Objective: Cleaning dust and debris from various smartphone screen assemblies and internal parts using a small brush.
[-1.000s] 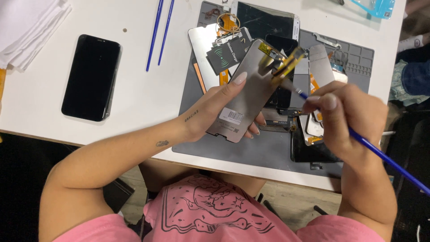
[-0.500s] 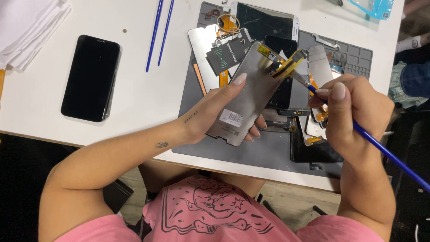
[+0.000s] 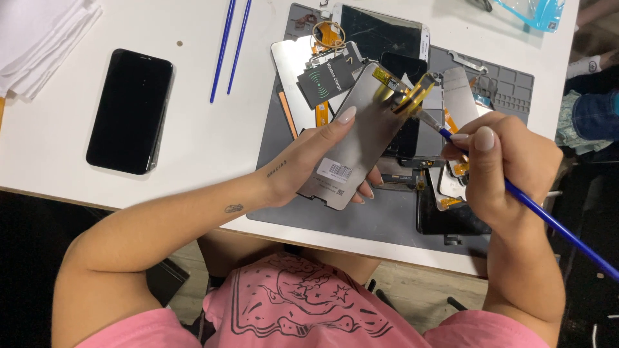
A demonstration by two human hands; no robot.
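Head view: left hand (image 3: pixel 309 164) gripping a flat grey rectangular phone screen panel (image 3: pixel 361 138), fingers (image 3: pixel 345 116) wrapped around its edges, tilted above the dark grey repair mat (image 3: pixel 387 219) on the white tabletop (image 3: pixel 206 135). Right hand (image 3: pixel 506 161) pinching a thin blue-handled tool (image 3: pixel 548 219), tip touching the panel's gold flex cable (image 3: pixel 412 93). Black phone (image 3: pixel 131 111) well apart at left, 2 blue rods (image 3: pixel 231 48) near it.

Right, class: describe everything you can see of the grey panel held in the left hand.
The panel is a flat, thin, grey rectangle, metallic-looking, with a white barcode sticker near its lower end and a gold flex ribbon at its upper end. It is tilted, raised above the grey mat. The left hand holds it by its lower part, with fingers along both long edges. The tip of the blue tool in the right hand meets the ribbon.
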